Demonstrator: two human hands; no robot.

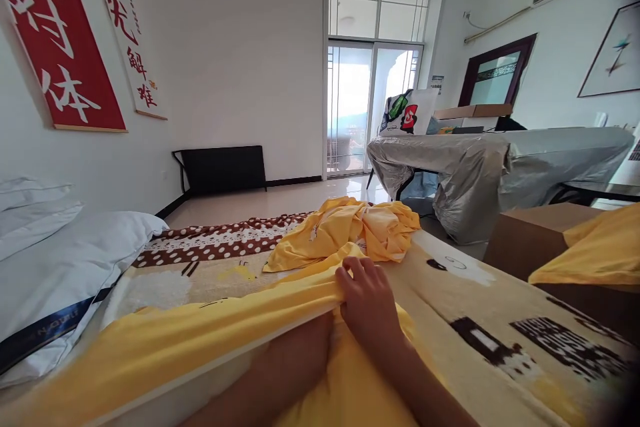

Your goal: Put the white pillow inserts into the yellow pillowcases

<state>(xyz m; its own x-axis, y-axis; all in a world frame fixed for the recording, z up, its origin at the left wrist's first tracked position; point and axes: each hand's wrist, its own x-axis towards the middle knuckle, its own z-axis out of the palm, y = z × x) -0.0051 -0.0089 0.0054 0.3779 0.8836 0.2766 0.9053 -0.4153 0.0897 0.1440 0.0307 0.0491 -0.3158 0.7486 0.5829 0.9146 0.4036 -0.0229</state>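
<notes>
A yellow cloth (165, 347) lies stretched across the patterned blanket (500, 320) on the bed in front of me. My right hand (369, 303) rests on its folded edge, fingers curled and pinching the fabric. My left forearm (293, 363) runs under that same fold, and the cloth hides the left hand itself. Just beyond my right hand, the rest of the yellow cloth lies in a crumpled heap (350, 230) on the bed.
White pillows (65, 260) lie at the left of the bed. At the right stands a cardboard box (525, 240) with another yellow cloth (595, 250) on it. Behind it is a table under a silver cover (495, 160). A black bench (223, 169) stands by the far wall.
</notes>
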